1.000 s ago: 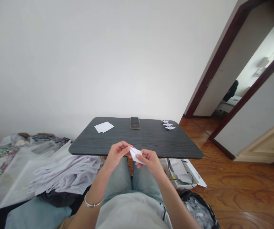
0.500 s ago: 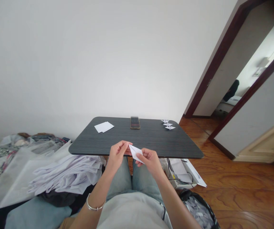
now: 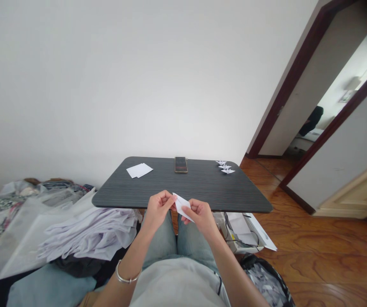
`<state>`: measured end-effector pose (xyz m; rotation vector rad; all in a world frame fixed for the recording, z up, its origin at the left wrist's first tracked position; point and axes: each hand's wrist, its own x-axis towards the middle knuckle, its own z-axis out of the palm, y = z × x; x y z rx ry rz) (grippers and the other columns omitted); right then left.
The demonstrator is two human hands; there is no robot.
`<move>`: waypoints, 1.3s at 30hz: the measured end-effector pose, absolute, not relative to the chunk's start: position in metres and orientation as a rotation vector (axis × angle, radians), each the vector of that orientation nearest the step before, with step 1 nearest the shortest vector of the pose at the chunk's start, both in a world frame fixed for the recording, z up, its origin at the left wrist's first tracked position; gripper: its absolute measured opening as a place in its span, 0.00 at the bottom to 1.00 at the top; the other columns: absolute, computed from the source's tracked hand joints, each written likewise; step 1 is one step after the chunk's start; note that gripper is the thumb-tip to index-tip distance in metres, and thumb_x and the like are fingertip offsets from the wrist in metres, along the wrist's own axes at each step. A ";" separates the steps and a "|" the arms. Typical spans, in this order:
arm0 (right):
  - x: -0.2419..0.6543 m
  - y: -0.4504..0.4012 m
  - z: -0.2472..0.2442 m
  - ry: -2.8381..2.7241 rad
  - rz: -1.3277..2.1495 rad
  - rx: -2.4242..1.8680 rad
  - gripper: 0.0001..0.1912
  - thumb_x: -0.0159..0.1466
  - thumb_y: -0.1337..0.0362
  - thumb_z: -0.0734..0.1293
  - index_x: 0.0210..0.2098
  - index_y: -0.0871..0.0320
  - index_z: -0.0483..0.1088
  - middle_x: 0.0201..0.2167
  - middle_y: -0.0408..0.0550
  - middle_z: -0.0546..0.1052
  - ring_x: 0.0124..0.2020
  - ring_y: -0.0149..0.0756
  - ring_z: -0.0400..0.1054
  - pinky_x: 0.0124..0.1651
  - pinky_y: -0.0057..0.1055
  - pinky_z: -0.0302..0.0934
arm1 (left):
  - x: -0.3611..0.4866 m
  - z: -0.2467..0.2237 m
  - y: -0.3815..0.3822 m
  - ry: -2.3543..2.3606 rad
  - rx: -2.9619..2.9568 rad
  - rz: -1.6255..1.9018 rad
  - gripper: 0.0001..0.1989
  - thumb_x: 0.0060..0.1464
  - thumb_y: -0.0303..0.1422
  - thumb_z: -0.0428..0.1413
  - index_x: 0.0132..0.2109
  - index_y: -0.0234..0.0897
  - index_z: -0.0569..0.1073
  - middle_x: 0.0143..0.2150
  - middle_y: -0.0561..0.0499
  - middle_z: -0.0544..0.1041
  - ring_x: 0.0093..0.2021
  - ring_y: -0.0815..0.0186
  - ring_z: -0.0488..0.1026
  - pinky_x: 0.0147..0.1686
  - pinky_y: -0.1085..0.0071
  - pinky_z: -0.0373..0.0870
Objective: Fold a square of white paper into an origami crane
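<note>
A small folded white paper (image 3: pixel 181 204) is held between both hands just over the near edge of the dark table (image 3: pixel 158 185). My left hand (image 3: pixel 159 209) pinches its upper left side, thumb on top. On the right side, my right hand (image 3: pixel 201 214) grips the paper with its thumb across the lower part. White paper sheets (image 3: pixel 139 170) overlap at the table's back left. Three folded paper cranes (image 3: pixel 225 167) stand close together at the back right.
A phone (image 3: pixel 181 165) lies at the table's back middle. Folded white cloth (image 3: pixel 90 232) and plastic bags are heaped to the left. To the right below the table are a box with papers and cables (image 3: pixel 243 230) and a black bag of paper scraps (image 3: pixel 265 281).
My left thumb has shifted right onto the paper's upper left part, covering more of it. My right hand and the paper have moved only slightly.
</note>
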<state>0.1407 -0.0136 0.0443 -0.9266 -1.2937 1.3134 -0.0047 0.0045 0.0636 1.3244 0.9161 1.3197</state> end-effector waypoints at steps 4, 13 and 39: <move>0.140 -0.013 0.045 -1.302 1.301 -0.938 0.17 0.51 0.52 0.69 0.22 0.60 0.66 0.16 0.42 0.73 0.15 0.29 0.65 0.20 0.25 0.62 | 0.000 0.061 0.003 0.960 1.357 1.392 0.14 0.47 0.39 0.57 0.22 0.34 0.66 0.17 0.56 0.69 0.19 0.72 0.67 0.22 0.76 0.66; 0.139 -0.012 0.044 -1.260 1.300 -0.953 0.17 0.51 0.52 0.69 0.21 0.60 0.67 0.15 0.42 0.73 0.14 0.28 0.64 0.19 0.24 0.61 | 0.001 0.055 0.005 0.843 1.276 1.326 0.23 0.42 0.34 0.60 0.46 0.34 0.65 0.29 0.53 0.73 0.29 0.69 0.72 0.28 0.74 0.68; 0.142 -0.010 0.040 -1.290 1.353 -0.978 0.16 0.53 0.54 0.68 0.22 0.62 0.67 0.15 0.45 0.75 0.13 0.27 0.65 0.19 0.22 0.59 | 0.000 0.056 0.003 0.904 1.304 1.309 0.26 0.46 0.33 0.58 0.53 0.34 0.62 0.23 0.58 0.69 0.23 0.72 0.69 0.26 0.76 0.70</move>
